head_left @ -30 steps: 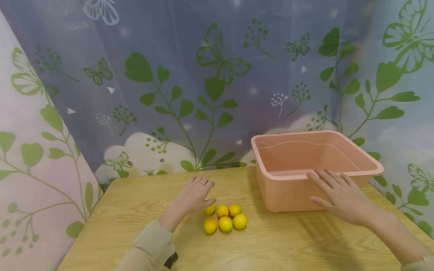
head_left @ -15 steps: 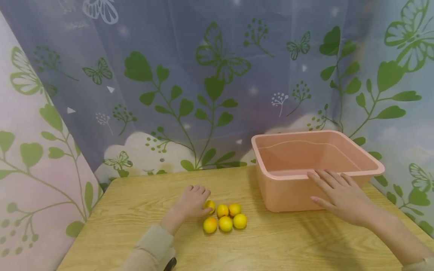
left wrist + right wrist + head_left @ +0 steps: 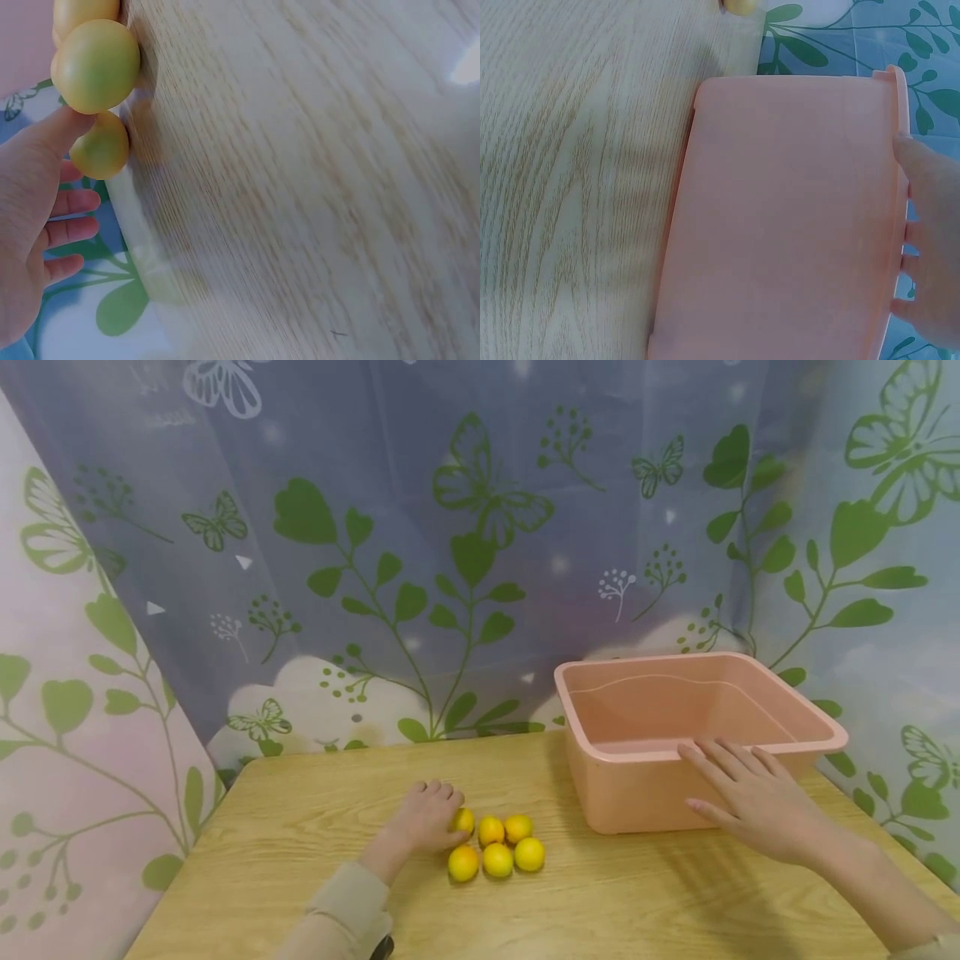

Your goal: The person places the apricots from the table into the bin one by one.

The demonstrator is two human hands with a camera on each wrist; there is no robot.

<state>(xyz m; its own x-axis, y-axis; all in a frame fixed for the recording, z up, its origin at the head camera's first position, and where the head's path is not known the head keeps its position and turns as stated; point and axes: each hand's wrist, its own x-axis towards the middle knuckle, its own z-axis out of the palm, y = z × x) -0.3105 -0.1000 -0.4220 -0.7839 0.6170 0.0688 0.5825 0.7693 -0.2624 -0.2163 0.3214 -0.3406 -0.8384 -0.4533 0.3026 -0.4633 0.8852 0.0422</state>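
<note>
Several small yellow citrus fruits, tinged orange and green, lie in two rows on the wooden table [image 3: 315, 827]. My left hand [image 3: 423, 817] is at the back-left citrus fruit [image 3: 464, 821], its thumb on the near side and its fingers round the far side. In the left wrist view, this fruit [image 3: 101, 150] shows between the thumb and index finger, while the other fingers spread loosely. To the right stands a pink plastic tub [image 3: 630, 793]. My right hand [image 3: 757, 797] rests with fairly straight fingers on its front rim, the thumb against the outer wall.
The front-left fruit [image 3: 463, 864] sits close to my left thumb. Behind the table hangs a curtain [image 3: 375, 485] printed with leaves and butterflies, and it continues along both sides. The tub stands near the table's back right corner.
My left hand has come down and slightly nearer, its fingers closing round the back-left citrus fruit. My right hand and the tub have stayed in place.
</note>
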